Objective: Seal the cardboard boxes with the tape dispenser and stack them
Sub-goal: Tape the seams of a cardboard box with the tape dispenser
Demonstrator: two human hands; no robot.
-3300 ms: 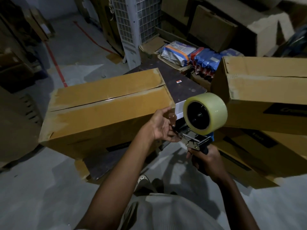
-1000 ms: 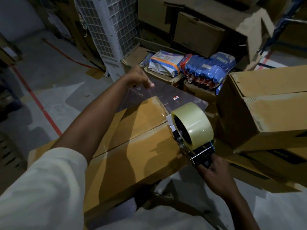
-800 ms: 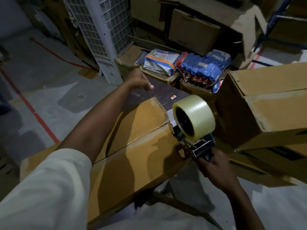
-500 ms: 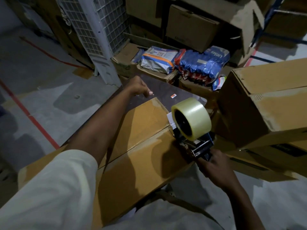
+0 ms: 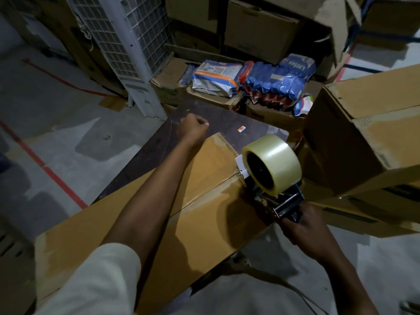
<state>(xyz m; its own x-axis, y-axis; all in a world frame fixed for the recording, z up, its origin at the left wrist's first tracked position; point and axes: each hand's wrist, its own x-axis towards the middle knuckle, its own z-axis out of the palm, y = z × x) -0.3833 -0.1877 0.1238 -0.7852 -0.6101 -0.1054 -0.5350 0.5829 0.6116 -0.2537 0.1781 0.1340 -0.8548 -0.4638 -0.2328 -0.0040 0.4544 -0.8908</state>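
Lying across the dark table [image 5: 227, 123], box [image 5: 102, 223], seam up. Past its far edge, left hand [image 5: 193, 128], fingers curled tight, pinching faint clear tape [image 5: 173, 133]. At the seam's right end, dispenser [image 5: 272, 176], handle clamped in right hand [image 5: 304, 230]. Farther right, stacked boxes [image 5: 363, 137].

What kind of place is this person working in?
Most likely a warehouse or stockroom: cardboard boxes piled all around, bagged goods in open cartons, and a bare concrete floor marked with red lines.
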